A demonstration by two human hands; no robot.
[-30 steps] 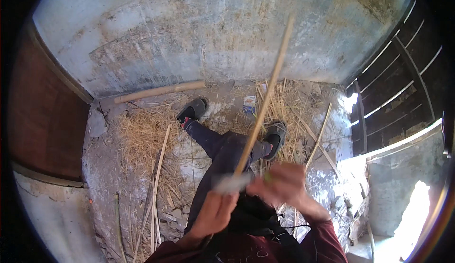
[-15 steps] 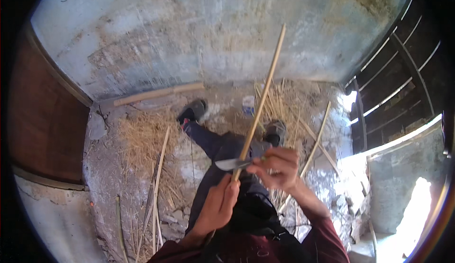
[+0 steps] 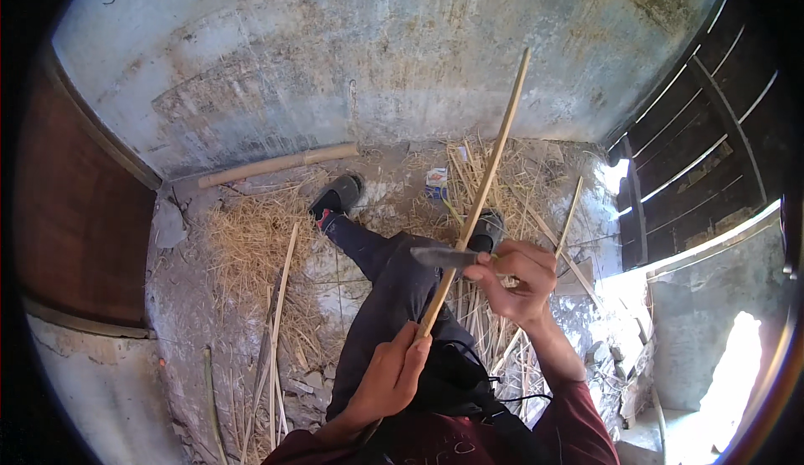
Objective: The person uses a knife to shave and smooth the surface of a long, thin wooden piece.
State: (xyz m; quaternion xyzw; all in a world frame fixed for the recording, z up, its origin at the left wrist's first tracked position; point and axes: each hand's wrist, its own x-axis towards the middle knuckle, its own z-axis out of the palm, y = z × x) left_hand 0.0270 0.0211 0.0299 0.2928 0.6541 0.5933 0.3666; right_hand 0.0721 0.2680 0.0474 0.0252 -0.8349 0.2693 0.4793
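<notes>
My left hand (image 3: 390, 378) is closed around the lower end of a long, pale bamboo strip (image 3: 488, 177). The strip slants up and to the right, over my dark trousers and towards the wall. In my right hand (image 3: 521, 281) is a knife (image 3: 442, 256), its grey blade pointing left. The blade lies across the strip some way above my left hand. My right fingers hide most of the knife's handle.
Heaps of straw-like shavings (image 3: 255, 239) lie on the floor by my shoes (image 3: 337, 195). A bamboo pole (image 3: 280, 165) rests along the wall (image 3: 335, 71). Loose strips (image 3: 283, 298) lie to the left, more to the right. A dark slatted panel (image 3: 695, 147) stands at right.
The knife and my right hand have moved up along the strip, away from my left hand. The strip's upper end has shifted right.
</notes>
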